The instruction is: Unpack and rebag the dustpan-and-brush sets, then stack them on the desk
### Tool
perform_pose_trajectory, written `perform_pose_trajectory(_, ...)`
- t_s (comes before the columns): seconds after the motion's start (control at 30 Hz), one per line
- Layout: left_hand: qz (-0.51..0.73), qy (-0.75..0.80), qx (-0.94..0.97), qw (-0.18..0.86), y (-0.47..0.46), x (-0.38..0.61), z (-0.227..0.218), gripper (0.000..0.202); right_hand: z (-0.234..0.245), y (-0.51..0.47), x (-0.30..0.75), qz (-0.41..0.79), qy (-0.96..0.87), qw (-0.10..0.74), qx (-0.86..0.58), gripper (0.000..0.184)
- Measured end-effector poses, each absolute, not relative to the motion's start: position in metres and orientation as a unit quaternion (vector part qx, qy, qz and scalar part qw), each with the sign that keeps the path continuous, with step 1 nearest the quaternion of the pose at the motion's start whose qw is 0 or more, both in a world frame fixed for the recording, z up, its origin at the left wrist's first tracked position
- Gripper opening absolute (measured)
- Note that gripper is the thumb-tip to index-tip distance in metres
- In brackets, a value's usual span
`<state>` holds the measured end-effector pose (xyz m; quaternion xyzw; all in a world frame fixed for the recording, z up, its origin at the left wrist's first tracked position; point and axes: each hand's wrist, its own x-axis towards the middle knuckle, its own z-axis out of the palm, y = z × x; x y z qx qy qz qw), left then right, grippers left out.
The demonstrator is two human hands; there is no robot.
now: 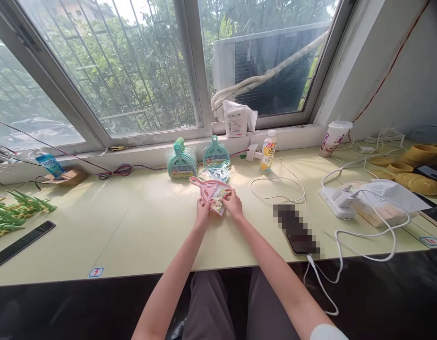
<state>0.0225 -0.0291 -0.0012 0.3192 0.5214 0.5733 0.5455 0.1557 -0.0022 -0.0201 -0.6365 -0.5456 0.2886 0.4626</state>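
A pink mini dustpan-and-brush set point(211, 191) in clear packaging lies on the pale table point(133, 226) in front of me. My left hand point(203, 211) grips its near left edge with curled fingers. My right hand point(233, 203) holds its near right edge, fingers pinched on the wrapper. Just behind it lies another packaged set point(215, 173), and a stack of green dustpan sets point(182, 160) stands upright with one more green set point(216, 153) leaning by the window sill.
A phone point(296, 230) on a white cable lies to the right, with a white power strip point(337, 200), bag and yellow dishes point(422, 184) beyond. A drink bottle point(268, 151) and cup point(334, 137) stand near the sill. Green clips point(12, 212) and a dark phone point(23, 243) lie left.
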Motion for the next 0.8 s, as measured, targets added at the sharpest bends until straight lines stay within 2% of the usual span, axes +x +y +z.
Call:
perform_pose_trajectory(0.13,0.564,0.489,0.424,0.513,-0.034,0.027,0.001,0.052,-0.016,-0.008,0.152,0.264,-0.525,0.524,-0.616,0.051)
perform_pose_trajectory(0.33,0.558,0.413,0.513,0.505,-0.023,0.028,0.028,0.056,-0.011,-0.005,0.155,0.174,-0.468,0.624,-0.602,0.076)
perform_pose_trajectory(0.6,0.564,0.340,0.542,0.522,-0.017,0.039,0.034,0.070,-0.011,-0.003,0.158,0.167,-0.456,0.603,-0.633,0.074)
perform_pose_trajectory(0.8,0.544,0.346,0.518,0.563,-0.011,0.024,0.031,0.076,-0.017,0.001,0.158,0.142,-0.481,0.588,-0.635,0.072)
